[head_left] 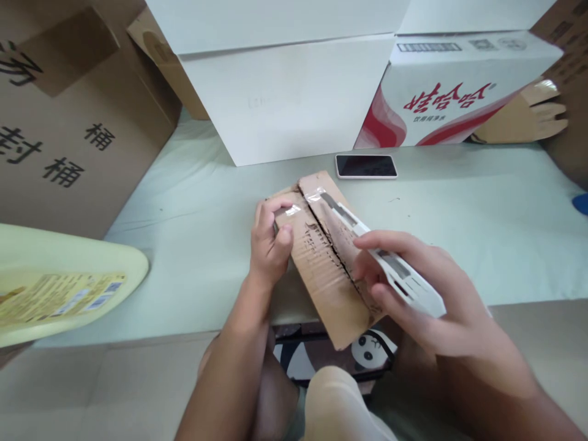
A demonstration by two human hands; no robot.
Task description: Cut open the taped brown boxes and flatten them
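Observation:
A small brown cardboard box (316, 263) lies slanted at the front edge of the bench, with a dark seam along its top and clear tape near its far end. My left hand (271, 242) grips the box's left side near that end, fingers over the edge. In my right hand (413, 282) is a white utility knife (408, 278) with its blade out. The blade tip is over the taped part beside the seam; whether it touches cannot be told. The lower right of the box is partly hidden behind my right hand.
A phone (366, 166) lies beyond the box. White cartons (294, 98) stand at the back, one with red print (459, 92). A large brown carton (78, 122) and a pale yellow container (68, 282) are at left. A panda-patterned item (370, 352) is below the bench edge.

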